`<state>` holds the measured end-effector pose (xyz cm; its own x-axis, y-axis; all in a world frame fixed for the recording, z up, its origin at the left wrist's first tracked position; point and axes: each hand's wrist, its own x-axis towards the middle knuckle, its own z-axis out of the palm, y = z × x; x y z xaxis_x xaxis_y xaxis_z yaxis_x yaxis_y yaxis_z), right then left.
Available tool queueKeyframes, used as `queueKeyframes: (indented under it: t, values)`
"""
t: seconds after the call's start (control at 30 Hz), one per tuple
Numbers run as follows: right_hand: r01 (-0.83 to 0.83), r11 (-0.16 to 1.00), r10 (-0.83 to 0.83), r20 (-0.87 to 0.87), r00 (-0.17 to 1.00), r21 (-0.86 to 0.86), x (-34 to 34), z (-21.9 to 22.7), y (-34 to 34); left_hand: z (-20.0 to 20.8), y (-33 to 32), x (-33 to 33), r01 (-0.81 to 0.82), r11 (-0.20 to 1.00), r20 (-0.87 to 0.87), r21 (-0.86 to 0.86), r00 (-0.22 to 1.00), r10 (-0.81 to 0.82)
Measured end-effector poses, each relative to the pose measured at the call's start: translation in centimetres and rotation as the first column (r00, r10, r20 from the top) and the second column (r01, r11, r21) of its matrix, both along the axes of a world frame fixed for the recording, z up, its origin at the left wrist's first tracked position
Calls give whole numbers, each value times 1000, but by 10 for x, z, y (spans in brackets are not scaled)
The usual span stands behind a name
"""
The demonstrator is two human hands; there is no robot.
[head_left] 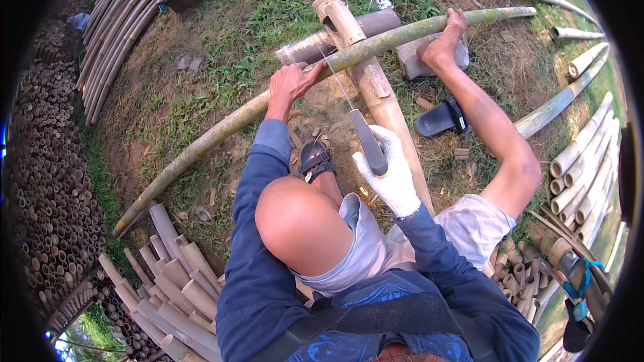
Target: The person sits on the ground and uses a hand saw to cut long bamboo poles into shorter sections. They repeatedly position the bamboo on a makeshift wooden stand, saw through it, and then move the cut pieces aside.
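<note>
A long greenish bamboo pole (221,126) runs from the lower left to the upper right, resting across a thick bamboo post (389,110) and a crosswise bamboo log (377,23). My bare left hand (291,84) is closed around the pole, left of the post. In a white glove, my right hand (391,169) grips the dark handle of a hand saw (365,135). Its thin blade reaches up to the pole just right of my left hand; whether it has cut in, I cannot tell. My bare right foot (443,43) presses on the pole's right part, above a stone block (409,60).
A loose black sandal (441,118) lies right of the post. Cut bamboo pieces (181,281) are heaped at the lower left, and more poles (590,161) lie at the right. Long poles (117,40) stretch along the upper left beside a large stack of bamboo (57,188).
</note>
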<state>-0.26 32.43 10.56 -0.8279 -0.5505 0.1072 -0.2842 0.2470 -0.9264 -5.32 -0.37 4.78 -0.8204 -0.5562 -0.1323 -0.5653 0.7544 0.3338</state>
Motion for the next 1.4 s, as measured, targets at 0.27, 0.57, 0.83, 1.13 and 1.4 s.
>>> queueKeyframes:
  t: [0.27, 0.57, 0.83, 1.13, 1.4]
  values:
    - [-57, 997, 56, 40, 998, 43, 24, 24, 60, -1, -4, 1, 8, 999, 31, 53, 999, -10]
    - [15, 985, -18, -16, 1000, -172, -69, -40, -83, -12, -18, -5, 282, 953, 75, -108, 959, -275]
    - [-39, 998, 33, 123, 992, 47, 60, 27, 99, -25, -24, 4, 201, 977, 82, -68, 977, -195]
    - [-9, 998, 13, 87, 996, -57, -71, -38, -72, -2, -16, -11, 213, 974, 155, -71, 967, -201]
    - [-89, 993, 73, 193, 979, 77, 50, 29, 132, -5, -16, 1, 175, 984, 116, -35, 979, -170]
